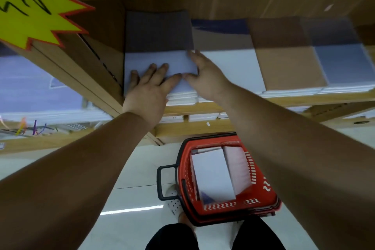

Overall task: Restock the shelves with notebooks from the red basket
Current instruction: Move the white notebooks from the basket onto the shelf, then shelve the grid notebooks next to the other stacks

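A pale notebook (160, 61) on the shelf (203, 108) is pressed by the left hand (148, 89) and right hand (205, 77) (both flat, fingers straight). The red basket (263, 195) is seen at 6 o'clock.

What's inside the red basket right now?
The red basket holds a pale notebook and a pinkish notebook beside it. Anything under them is covered; count unknown.

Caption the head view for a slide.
Left hand and right hand steady a pale notebook stack on the shelf; red basket on the floor.

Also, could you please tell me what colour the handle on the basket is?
The handle is black, on the red basket; head view.
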The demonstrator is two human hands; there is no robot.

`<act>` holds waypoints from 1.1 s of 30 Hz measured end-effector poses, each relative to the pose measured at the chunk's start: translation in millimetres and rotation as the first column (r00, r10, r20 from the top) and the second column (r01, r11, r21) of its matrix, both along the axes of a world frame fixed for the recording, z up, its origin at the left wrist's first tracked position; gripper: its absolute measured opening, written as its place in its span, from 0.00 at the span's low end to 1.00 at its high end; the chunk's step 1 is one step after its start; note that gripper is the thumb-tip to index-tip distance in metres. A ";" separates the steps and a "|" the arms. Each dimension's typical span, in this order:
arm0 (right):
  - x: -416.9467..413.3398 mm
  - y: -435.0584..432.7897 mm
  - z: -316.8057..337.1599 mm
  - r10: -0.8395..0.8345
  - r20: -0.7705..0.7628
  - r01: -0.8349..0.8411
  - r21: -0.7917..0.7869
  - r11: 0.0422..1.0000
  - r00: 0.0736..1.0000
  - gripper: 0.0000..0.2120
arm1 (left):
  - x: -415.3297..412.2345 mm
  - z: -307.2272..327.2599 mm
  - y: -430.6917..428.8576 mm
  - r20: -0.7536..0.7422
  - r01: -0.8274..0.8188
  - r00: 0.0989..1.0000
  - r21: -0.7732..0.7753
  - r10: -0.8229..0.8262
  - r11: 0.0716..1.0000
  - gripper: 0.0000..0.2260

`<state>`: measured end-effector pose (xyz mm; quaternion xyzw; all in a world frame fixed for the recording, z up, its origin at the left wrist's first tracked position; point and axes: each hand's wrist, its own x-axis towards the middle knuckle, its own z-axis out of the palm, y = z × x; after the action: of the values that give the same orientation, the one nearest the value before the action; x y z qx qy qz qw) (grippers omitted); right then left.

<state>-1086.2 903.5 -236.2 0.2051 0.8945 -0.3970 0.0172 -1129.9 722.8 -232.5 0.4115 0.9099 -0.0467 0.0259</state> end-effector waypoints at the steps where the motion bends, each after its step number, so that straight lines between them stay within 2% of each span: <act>1: 16.0 -2.5 -1.1 0.031 0.007 -0.031 0.037 0.999 1.000 0.32 | 6.6 1.7 -1.3 -0.014 -0.015 1.000 0.023 0.015 1.000 0.34; 3: 54.0 -3.8 -5.9 0.023 -0.050 -0.019 0.083 0.996 0.998 0.30 | 26.8 2.6 -7.8 -0.062 -0.033 0.997 0.118 0.041 0.992 0.34; 6: 124.6 -1.7 -23.8 -0.101 -0.302 0.145 0.128 0.981 0.948 0.24 | 79.2 -17.0 -19.7 -0.116 0.029 0.993 0.340 0.011 0.940 0.26; 8: 174.8 5.5 -49.4 -0.140 -0.331 0.202 0.161 0.966 0.933 0.20 | 123.4 -42.2 -24.7 -0.019 0.012 1.000 0.386 -0.005 0.923 0.20; 11: 244.9 21.4 -101.0 -0.145 -0.149 0.169 0.161 0.972 0.978 0.19 | 185.2 -89.5 -23.1 0.256 -0.148 0.963 0.219 0.090 0.965 0.21; 14: 297.3 39.1 -161.0 -0.121 0.083 0.110 0.136 0.985 0.989 0.20 | 228.5 -144.4 -9.1 0.465 -0.285 0.846 -0.023 0.262 0.958 0.22; 17: 331.2 49.6 -223.7 -0.083 0.277 0.069 0.060 0.996 0.957 0.22 | 256.0 -210.6 8.8 0.606 -0.345 0.722 -0.105 0.335 0.933 0.27; 20: 346.5 50.2 -291.7 -0.037 0.366 0.048 -0.021 0.999 0.930 0.22 | 269.9 -286.7 22.3 0.673 -0.429 0.636 -0.099 0.378 0.898 0.30; 23: 345.7 45.2 -357.8 -0.012 0.388 0.048 -0.083 0.995 0.921 0.23 | 274.5 -358.3 29.3 0.740 -0.499 0.542 -0.098 0.398 0.861 0.29; 26: 339.0 35.4 -411.5 -0.021 0.408 0.079 -0.126 0.989 0.913 0.24 | 272.1 -417.8 27.1 0.754 -0.521 0.510 -0.113 0.414 0.846 0.30; 30: 333.6 25.8 -467.3 -0.073 0.428 0.153 -0.157 0.976 0.901 0.27 | 270.1 -470.0 21.9 0.763 -0.596 0.444 -0.139 0.469 0.791 0.34; 33: 331.7 19.5 -485.6 -0.077 0.450 0.186 -0.203 0.961 0.889 0.29 | 278.6 -488.6 22.7 0.795 -0.637 0.381 -0.144 0.472 0.757 0.31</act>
<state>-754.6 923.0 -721.8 0.3459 0.7967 -0.4462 0.2156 -851.4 745.5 -721.1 0.0573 0.8825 0.2372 0.4021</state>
